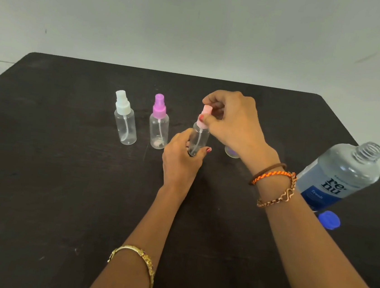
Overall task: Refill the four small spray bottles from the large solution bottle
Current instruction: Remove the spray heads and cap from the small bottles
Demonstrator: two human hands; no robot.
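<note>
My left hand (pixel 181 157) grips the clear body of a small spray bottle (pixel 199 137) with a pink sprayer top (pixel 205 114). My right hand (pixel 233 122) pinches that pink top from above. To the left stand a white-topped spray bottle (pixel 125 118) and a purple-topped spray bottle (pixel 159 122), both upright and apart. A fourth small bottle (pixel 230 152) shows only its base behind my right wrist. The large solution bottle (pixel 341 175) stands at the right with its threaded neck uncapped. Its blue cap (pixel 329 220) lies on the table in front of it.
Everything sits on a dark table (pixel 62 176) against a pale wall. The table's far edge runs just behind the bottles, and its right edge passes close to the large bottle.
</note>
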